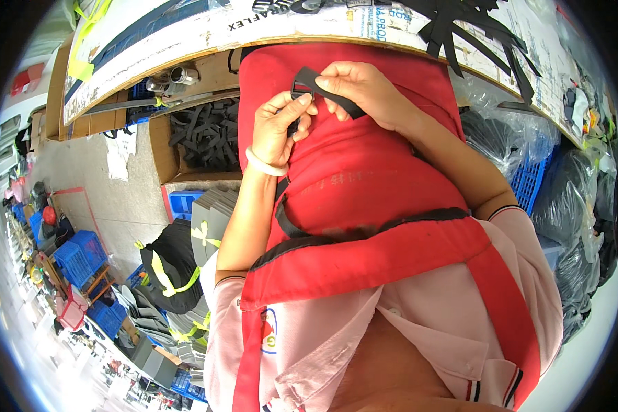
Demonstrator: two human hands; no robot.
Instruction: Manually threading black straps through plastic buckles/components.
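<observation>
Above the red apron point(364, 172) on my lap, both hands work on one short piece of black webbing strap point(351, 108). My left hand point(275, 127), with a pale bangle at its wrist, pinches a small black buckle point(301, 89) between thumb and fingers. A dark end shows below those fingers. The strap meets the buckle, but how it is threaded is too small to tell. My right hand point(367, 89) is closed on the strap, thumb on top, just to the right of the buckle.
A worktable point(302, 33) edge runs in front of me, with a bunch of black straps point(470, 31) hanging over its right side. Below it at left stands a cardboard box point(163, 147) of black pieces. Plastic bags point(563, 199) and a blue crate point(529, 180) stand at right.
</observation>
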